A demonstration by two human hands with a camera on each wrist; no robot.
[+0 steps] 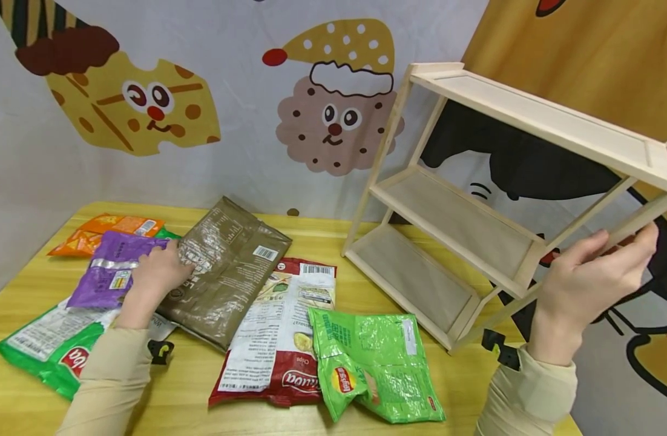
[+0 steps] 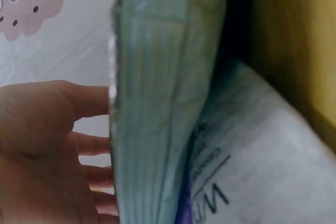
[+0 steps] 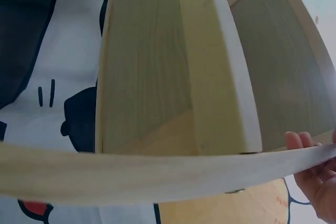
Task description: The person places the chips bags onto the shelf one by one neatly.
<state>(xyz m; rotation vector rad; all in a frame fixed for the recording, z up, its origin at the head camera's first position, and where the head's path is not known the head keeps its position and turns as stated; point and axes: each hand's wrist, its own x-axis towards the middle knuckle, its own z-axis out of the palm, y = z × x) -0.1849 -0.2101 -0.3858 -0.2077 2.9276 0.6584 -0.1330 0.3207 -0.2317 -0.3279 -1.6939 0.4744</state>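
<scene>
At the left of the head view, my left hand [image 1: 158,274] touches the left side of a brown snack bag [image 1: 227,272], beside a purple packet [image 1: 111,266]. In the left wrist view its straight fingers [image 2: 94,144] reach behind a bag's edge, which hides their tips. My right hand [image 1: 595,278] grips the near post of a three-tier wooden shelf [image 1: 459,218], which stands at the right. Fingers and part of the palm show at that post in the right wrist view.
A red-and-white chips bag [image 1: 279,345] and a green chips bag [image 1: 374,363] lie in front on the wooden table [image 1: 186,393]. Orange packets [image 1: 107,230] and a green-and-white bag [image 1: 55,345] are at left. Behind hangs a cartoon-printed cloth [image 1: 241,115].
</scene>
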